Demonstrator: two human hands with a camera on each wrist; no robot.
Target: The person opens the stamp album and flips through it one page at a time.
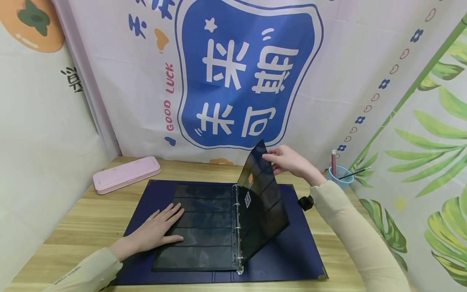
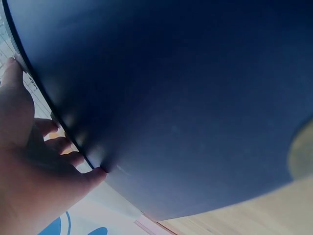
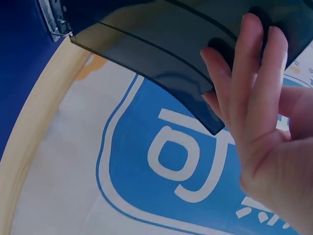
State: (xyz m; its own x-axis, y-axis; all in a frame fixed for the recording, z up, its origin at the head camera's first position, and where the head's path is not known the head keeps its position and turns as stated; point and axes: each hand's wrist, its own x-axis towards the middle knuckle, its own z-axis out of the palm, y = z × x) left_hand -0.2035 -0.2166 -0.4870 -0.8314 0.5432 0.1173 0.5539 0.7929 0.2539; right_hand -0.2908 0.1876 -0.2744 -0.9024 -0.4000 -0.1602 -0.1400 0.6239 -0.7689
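Observation:
A navy ring binder (image 1: 133, 231) lies spread on the wooden table, with black pocket pages (image 1: 204, 235) flat on its left side. In the head view my left hand (image 1: 155, 231) rests on the left page's outer edge, its fingers extended. My right hand (image 1: 290, 162) pinches a clear dark pocket page (image 1: 264, 194) by its outer upper edge and holds it raised and bent over the binder's right cover. That page stays on the metal rings (image 1: 238, 229). The right wrist view shows the fingers (image 3: 259, 73) against the lifted page (image 3: 161, 54).
A pink pencil case (image 1: 125, 174) lies at the back left of the table. At the back right stands a light blue cup (image 1: 342, 178) with pencils. A printed cloth (image 1: 146, 101) hangs behind the table. A black object (image 1: 305, 202) is at my right sleeve.

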